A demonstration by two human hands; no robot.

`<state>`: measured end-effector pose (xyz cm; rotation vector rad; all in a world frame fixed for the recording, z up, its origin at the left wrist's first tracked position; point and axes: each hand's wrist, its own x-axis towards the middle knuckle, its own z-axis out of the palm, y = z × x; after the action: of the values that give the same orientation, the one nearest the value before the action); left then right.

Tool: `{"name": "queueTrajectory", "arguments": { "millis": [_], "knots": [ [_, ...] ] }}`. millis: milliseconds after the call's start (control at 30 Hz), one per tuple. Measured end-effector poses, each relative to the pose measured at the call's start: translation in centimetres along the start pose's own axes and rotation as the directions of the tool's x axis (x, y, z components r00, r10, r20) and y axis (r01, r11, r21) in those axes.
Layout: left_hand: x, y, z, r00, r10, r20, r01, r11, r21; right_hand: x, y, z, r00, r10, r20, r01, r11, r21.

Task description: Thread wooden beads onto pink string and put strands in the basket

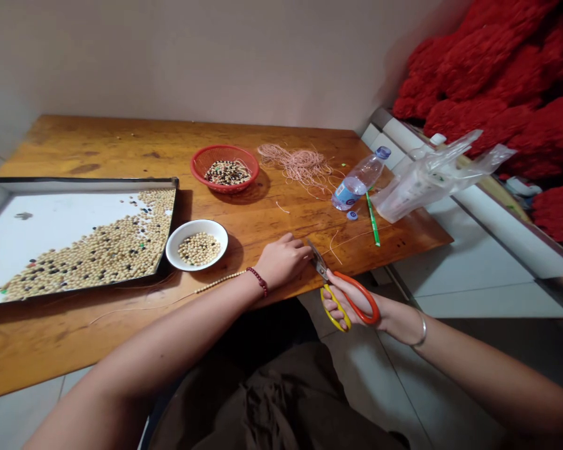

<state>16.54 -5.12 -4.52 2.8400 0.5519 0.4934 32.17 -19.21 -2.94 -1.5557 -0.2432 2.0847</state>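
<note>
My left hand (281, 259) rests near the wooden table's front edge (98, 350), fingers curled in a pinch on the end of a thin cord. That cord carries a strand of pale beads (218, 282) running left under my wrist. My right hand (356, 306) grips orange and yellow scissors (342, 289), whose blades point up-left and meet the cord right beside my left fingertips. A white bowl of pale beads (197, 245) sits just left of my left hand.
A metal tray (51, 219) with several loose beads lies at the left. A red basket of mixed beads (224, 167), a tangle of pinkish cord (298, 164), a lying water bottle (360, 179), a green stick (372, 220) and a plastic bag (431, 175) lie further back. Red fluffy bundles (497, 81) pile at the right.
</note>
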Motion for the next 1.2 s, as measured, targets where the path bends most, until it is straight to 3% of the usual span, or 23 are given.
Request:
{"name": "queueTrajectory", "arguments": {
  "millis": [567,867,1200],
  "knots": [
    [-0.06,0.28,-0.20,1.000,-0.012,0.026,0.013,1.000,-0.023,0.45,0.29,-0.16,1.000,0.011,0.025,-0.012,1.000,0.028],
    [-0.14,0.07,0.19,0.999,0.039,-0.016,-0.040,0.999,-0.015,0.13,0.41,-0.39,0.998,-0.025,0.050,0.024,1.000,0.008],
    [-0.21,0.09,0.17,0.997,0.082,0.016,-0.082,0.997,0.003,-0.22,-0.03,0.41,1.000,-0.010,0.019,0.011,0.999,-0.050]
  ]
}}
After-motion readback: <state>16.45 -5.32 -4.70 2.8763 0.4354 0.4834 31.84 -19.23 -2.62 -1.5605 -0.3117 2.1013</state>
